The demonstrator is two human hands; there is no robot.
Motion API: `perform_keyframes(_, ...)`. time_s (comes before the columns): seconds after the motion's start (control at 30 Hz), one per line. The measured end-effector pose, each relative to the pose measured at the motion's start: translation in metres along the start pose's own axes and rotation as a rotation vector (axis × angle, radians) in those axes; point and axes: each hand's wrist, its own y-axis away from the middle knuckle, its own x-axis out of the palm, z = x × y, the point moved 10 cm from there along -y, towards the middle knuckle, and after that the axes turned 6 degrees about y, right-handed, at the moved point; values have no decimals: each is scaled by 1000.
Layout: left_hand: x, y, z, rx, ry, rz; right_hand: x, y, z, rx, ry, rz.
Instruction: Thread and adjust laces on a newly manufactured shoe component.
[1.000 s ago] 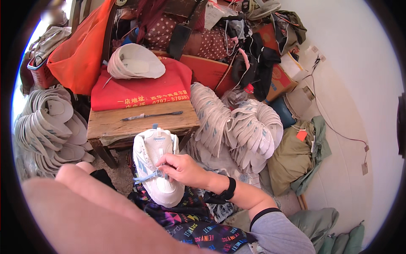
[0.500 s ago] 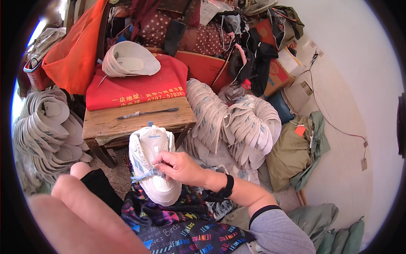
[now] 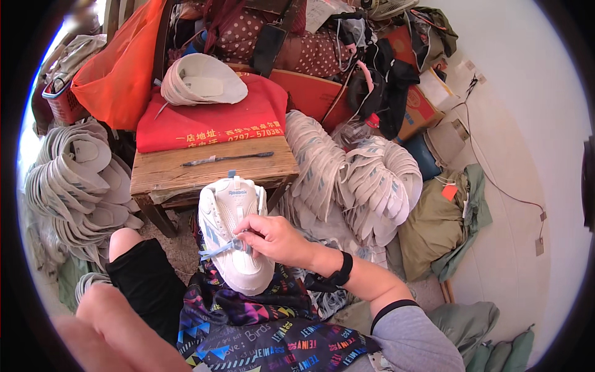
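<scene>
A white sneaker upper (image 3: 251,273) lies over my lap, toe towards me and tongue up against the wooden table's front edge. Across its throat runs a light-blue lace (image 3: 217,251), its loose end sticking out to the left. My right hand (image 3: 273,240) is closed in a pinch over the lace at the throat; a small dark bit shows between thumb and finger, too small to name. Large and blurred at the lower left is my left hand (image 3: 102,304), raised close to the camera; its fingers cannot be made out, nor whether it holds anything.
On the wooden table (image 3: 204,173) lie a thin dark tool (image 3: 226,159), a red cloth bag (image 3: 211,121) and nested white uppers (image 3: 201,80). Stacks of uppers stand left (image 3: 59,186) and right (image 3: 384,186). An olive sack (image 3: 434,229) leans near the wall.
The whole view has shifted slightly, so the scene sits further right and a little higher. My left hand has moved lower in the picture. The right hand keeps its pinch on the upper.
</scene>
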Motion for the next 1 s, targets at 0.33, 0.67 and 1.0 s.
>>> perform_keyframes(0.33,5,5,-5,60,187,32,2,-1,0,60,-27,9)
perform_keyframes(0.67,-8,1,6,58,374,-9,6,-3,-1,25,-12,34)
perform_keyframes(1.0,-9,2,6,102,540,5,3,-3,0,-3,-13,19)
